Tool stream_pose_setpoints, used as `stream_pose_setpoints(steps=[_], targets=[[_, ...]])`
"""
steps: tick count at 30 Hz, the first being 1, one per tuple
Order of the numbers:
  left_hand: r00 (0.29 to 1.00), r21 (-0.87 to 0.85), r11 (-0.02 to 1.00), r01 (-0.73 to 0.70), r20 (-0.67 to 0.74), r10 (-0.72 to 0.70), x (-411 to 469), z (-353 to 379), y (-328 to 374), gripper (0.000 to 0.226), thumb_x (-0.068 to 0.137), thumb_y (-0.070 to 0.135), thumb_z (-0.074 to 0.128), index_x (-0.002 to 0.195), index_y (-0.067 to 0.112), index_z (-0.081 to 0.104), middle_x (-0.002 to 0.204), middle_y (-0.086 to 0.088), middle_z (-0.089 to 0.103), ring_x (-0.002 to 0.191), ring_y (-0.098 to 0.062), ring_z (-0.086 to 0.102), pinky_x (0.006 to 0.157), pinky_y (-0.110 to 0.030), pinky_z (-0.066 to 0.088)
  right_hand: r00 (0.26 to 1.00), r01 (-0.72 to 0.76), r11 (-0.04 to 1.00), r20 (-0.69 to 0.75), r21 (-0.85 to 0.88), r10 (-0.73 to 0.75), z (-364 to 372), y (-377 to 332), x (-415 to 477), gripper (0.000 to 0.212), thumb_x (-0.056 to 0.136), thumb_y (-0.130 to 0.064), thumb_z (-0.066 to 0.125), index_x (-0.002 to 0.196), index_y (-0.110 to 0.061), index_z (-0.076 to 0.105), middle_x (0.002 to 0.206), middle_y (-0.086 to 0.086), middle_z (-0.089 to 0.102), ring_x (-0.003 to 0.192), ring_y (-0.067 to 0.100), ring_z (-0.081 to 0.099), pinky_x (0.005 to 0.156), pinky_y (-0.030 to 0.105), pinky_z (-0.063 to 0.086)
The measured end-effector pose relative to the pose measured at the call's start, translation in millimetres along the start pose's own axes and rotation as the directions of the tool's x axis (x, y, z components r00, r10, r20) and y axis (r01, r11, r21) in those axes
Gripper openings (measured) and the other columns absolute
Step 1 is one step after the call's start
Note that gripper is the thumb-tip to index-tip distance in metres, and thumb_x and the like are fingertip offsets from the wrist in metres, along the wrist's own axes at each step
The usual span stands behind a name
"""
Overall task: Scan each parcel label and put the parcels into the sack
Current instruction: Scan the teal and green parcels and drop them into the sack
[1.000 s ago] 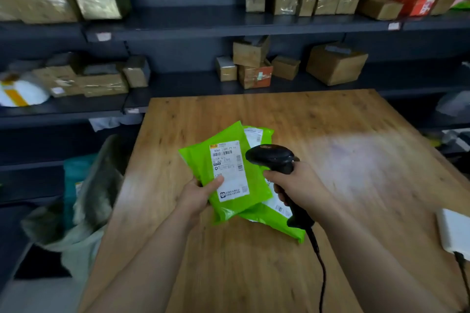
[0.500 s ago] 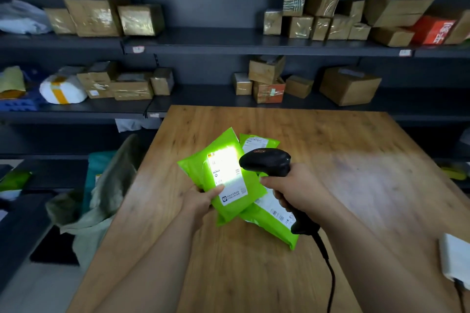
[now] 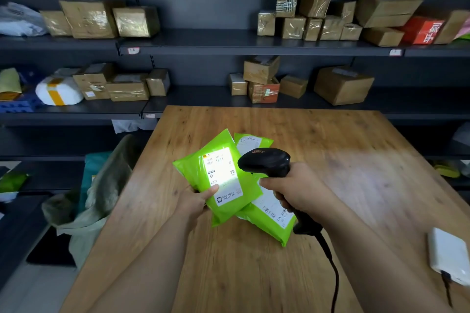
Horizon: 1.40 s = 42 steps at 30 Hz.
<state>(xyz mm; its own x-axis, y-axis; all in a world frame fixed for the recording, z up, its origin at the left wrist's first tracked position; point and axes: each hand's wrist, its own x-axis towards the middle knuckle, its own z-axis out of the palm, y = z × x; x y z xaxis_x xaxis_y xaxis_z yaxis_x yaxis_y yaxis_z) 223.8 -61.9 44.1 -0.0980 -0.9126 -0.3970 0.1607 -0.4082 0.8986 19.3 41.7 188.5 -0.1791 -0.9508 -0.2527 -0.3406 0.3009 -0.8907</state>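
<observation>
Your left hand [image 3: 195,200] pinches the green parcel [image 3: 221,178], label up above the surface [image 3: 343,150], under the scanner [image 3: 266,161] gripped by your right hand [image 3: 297,188], while the sack [image 3: 105,180] lies leftward, nearer the parcel-holding hand.

Lime-green parcel [image 3: 230,201] with white label [image 3: 223,178], black scanner [image 3: 269,162], woodgrain table [image 3: 305,134]

2nd green parcel [image 3: 269,221] partly under top parcel [image 3: 229,211]; label [image 3: 222,175] glare-washed, mostly unreadable; white device [image 3: 450,254] cut off at rt edge.
</observation>
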Motion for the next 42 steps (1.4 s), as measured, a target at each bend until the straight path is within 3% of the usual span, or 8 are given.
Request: stream_pose_setpoints(steps=[14,19,23,25,31,34,38,42], targets=[[1.000,0.023,0.999,0.026,-0.006,-0.026,5.2,-4.8,8.3,0.032,0.078,0.012,0.077,0.108,0.012,0.065,0.096,-0.003,0.075,0.084,-0.020,0.073,0.069,-0.034,0.057,1.000,0.027,1.000,0.014,0.005,-0.027,-0.8,-9.4,3.9,0.030,0.084,-0.013,0.069,0.067,-0.006,0.045,0.052,0.006,0.041,0.040,0.019,0.034,0.045,0.025,0.029],[0.999,0.011,0.999,0.035,-0.031,-0.035,0.6,-6.7,14.3,0.036,0.079,0.011,0.077,0.113,0.010,0.064,0.104,-0.008,0.074,0.089,-0.024,0.072,0.070,-0.034,0.057,0.998,0.056,0.998,0.012,0.000,-0.056,5.9,-9.6,11.1,0.031,0.083,-0.023,0.070,0.066,-0.010,0.047,0.051,0.002,0.045,0.044,0.019,0.039,0.047,0.027,0.034],[0.997,0.039,0.999,-0.024,-0.070,0.027,-9.7,-20.3,25.0,0.032,0.081,0.010,0.075,0.111,0.011,0.065,0.102,-0.005,0.074,0.083,-0.017,0.072,0.060,-0.027,0.055,0.996,0.075,0.996,0.050,0.042,-0.077,23.7,-16.6,21.5,0.031,0.085,-0.019,0.070,0.065,-0.009,0.049,0.049,0.001,0.047,0.041,0.016,0.042,0.043,0.024,0.038],[0.991,0.062,0.996,-0.061,-0.114,0.068,-14.9,-33.7,32.7,0.029,0.082,0.011,0.074,0.110,0.011,0.066,0.103,-0.006,0.073,0.085,-0.018,0.072,0.064,-0.028,0.056,0.994,0.079,0.995,0.068,0.053,-0.083,40.4,-22.0,26.8,0.030,0.085,-0.017,0.069,0.063,-0.011,0.049,0.047,-0.001,0.047,0.040,0.015,0.043,0.042,0.022,0.038],[0.936,0.223,0.967,-0.127,-0.297,0.191,-26.6,-104.8,55.8,0.028,0.091,0.023,0.065,0.117,0.012,0.063,0.110,-0.006,0.071,0.097,-0.022,0.068,0.090,-0.043,0.055,0.981,0.065,0.990,0.173,0.124,-0.086,113.5,-44.5,41.0,0.031,0.088,-0.012,0.064,0.061,-0.006,0.050,0.044,0.002,0.046,0.035,0.013,0.041,0.045,0.024,0.035],[0.873,0.325,0.940,-0.107,-0.421,0.245,-31.3,-158.7,63.4,0.029,0.093,0.028,0.061,0.113,0.007,0.062,0.110,-0.010,0.069,0.093,-0.023,0.065,0.085,-0.037,0.052,0.969,0.071,0.989,0.228,0.131,-0.099,159.4,-61.1,46.8,0.032,0.088,-0.013,0.064,0.060,-0.004,0.051,0.040,0.000,0.046,0.034,0.013,0.041,0.043,0.021,0.034],[0.815,0.327,0.942,-0.071,-0.526,0.244,-38.8,-247.1,78.2,0.032,0.093,0.030,0.060,0.114,0.006,0.061,0.110,-0.011,0.069,0.099,-0.029,0.065,0.092,-0.047,0.051,0.950,0.060,0.990,0.296,0.131,-0.097,236.2,-88.4,55.6,0.036,0.090,-0.015,0.064,0.057,-0.006,0.052,0.037,-0.003,0.046,0.031,0.011,0.040,0.036,0.016,0.032],[0.768,0.379,0.924,-0.048,-0.577,0.277,-41.4,-344.5,96.4,0.023,0.091,0.030,0.064,0.104,0.012,0.061,0.103,-0.004,0.067,0.084,-0.016,0.061,0.076,-0.031,0.046,0.938,0.041,0.989,0.336,0.141,-0.086,331.5,-116.6,63.5,0.037,0.089,-0.013,0.064,0.056,-0.007,0.051,0.037,0.000,0.045,0.032,0.014,0.038,0.038,0.018,0.031]])
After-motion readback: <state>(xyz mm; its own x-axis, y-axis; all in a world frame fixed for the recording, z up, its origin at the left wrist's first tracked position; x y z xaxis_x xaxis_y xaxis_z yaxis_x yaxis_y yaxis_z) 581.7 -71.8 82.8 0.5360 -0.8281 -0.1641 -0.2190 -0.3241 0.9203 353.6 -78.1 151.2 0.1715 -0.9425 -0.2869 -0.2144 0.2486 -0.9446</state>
